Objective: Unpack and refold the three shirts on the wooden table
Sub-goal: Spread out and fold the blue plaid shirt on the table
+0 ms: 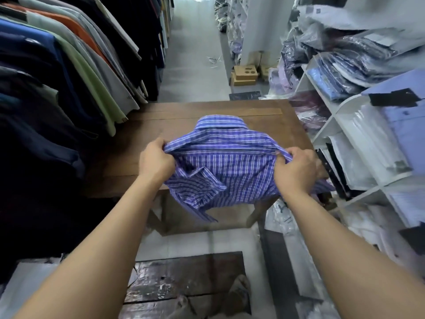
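A blue and purple striped shirt [230,162] hangs between my hands over the near edge of the wooden table [142,125]. Its collar lies on the tabletop, pointing away from me, and a cuffed sleeve dangles below the table edge. My left hand [156,161] grips the shirt's left side with curled fingers. My right hand [296,169] grips the right side the same way. No other shirt is visible on the table.
A rack of hanging shirts [69,65] crowds the left side up to the table. White shelves [349,125] with bagged shirts stand on the right. Cardboard boxes [245,75] sit on the aisle floor beyond. Plastic bags [282,222] lie on the floor near me.
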Tool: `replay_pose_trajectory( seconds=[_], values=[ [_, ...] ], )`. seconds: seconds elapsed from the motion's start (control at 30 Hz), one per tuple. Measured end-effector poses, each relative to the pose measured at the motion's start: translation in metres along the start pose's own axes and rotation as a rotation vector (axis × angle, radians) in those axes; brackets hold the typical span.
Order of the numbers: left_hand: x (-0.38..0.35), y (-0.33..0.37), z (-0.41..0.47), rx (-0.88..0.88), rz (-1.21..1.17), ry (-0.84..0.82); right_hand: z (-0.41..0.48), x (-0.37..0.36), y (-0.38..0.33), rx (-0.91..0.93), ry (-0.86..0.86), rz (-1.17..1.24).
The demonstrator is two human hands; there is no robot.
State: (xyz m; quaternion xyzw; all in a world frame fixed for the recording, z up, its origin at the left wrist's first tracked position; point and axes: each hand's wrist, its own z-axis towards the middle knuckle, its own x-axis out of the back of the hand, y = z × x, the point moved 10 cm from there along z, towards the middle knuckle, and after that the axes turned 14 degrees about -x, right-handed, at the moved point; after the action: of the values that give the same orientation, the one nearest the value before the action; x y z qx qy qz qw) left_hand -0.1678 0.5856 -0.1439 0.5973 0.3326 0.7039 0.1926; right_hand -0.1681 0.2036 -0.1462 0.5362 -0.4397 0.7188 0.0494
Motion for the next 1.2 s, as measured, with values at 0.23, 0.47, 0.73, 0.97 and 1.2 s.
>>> replay_pose_trajectory(
  seconds=[0.23,0.47,0.73,0.97,1.2],
  values=[
    [0.008,-0.041,-0.025,0.21,-0.312,-0.055,-0.05,0.002,0.003,-0.05,-0.083,0.008],
    [0.0,-0.018,-0.033,0.019,-0.335,-0.278,-0.067,0.033,0.018,-0.185,0.05,0.162],
    [0.012,-0.015,-0.019,-0.239,0.155,-0.414,-0.062,0.054,0.021,-0.164,0.214,0.178],
    [0.03,-0.039,-0.008,-0.088,0.48,-0.226,-0.058,0.036,0.017,-0.182,0.082,-0.147],
    [0.046,-0.035,0.001,-0.027,0.56,-0.138,-0.053,0.006,0.038,-0.396,-0.117,0.107]
  ],
)
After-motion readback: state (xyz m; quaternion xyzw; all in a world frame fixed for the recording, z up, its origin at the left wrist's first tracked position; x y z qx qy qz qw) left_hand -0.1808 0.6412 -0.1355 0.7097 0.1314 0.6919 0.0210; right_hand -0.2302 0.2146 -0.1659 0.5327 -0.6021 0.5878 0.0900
